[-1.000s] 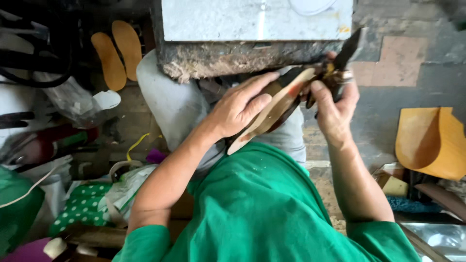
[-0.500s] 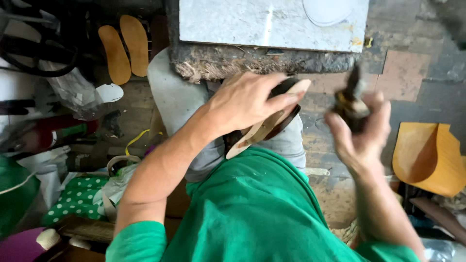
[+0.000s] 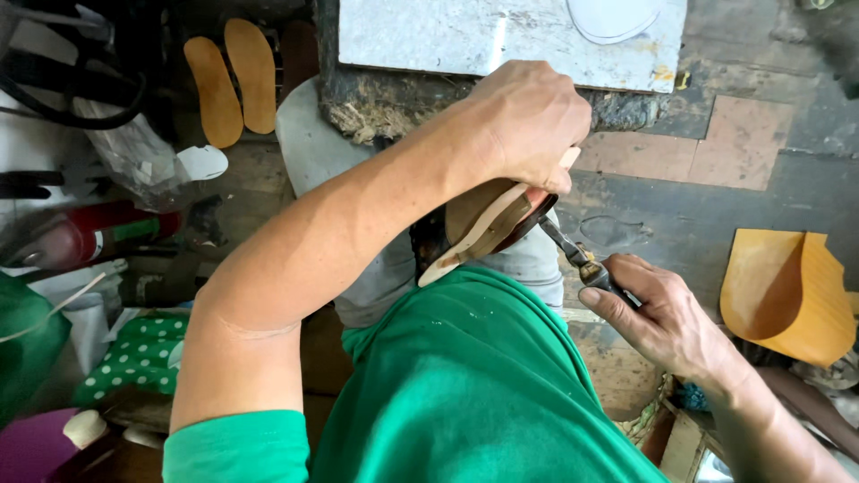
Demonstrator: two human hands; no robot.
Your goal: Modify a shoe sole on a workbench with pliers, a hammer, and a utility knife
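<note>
A tan shoe sole with a pale rim and a dark brown strap sits tilted over the person's lap, its pale heel end pointing down toward the green shirt. The left hand is closed over the upper end of the sole, fingers curled around it and pressed tight, knuckles toward the camera. The right hand is wrapped shut around the dark handle of a metal pincer tool, whose narrow nose touches the dark strap at the sole's right edge; whether the tool's nose bites the strap cannot be told.

Just above the left hand lies a grey stone slab on a rough, frayed dark block, its front edge close to the knuckles, so little room is left upward. To the right of the tool the worn floor of pink and grey tiles lies open. Farther right stands a curved orange-yellow leather piece, well apart from the right hand.

To the left, two tan insoles lie side by side on the floor, near a white cut-out piece. At the lower left sits a green cloth with white dots beside a red and green can lying on its side.
</note>
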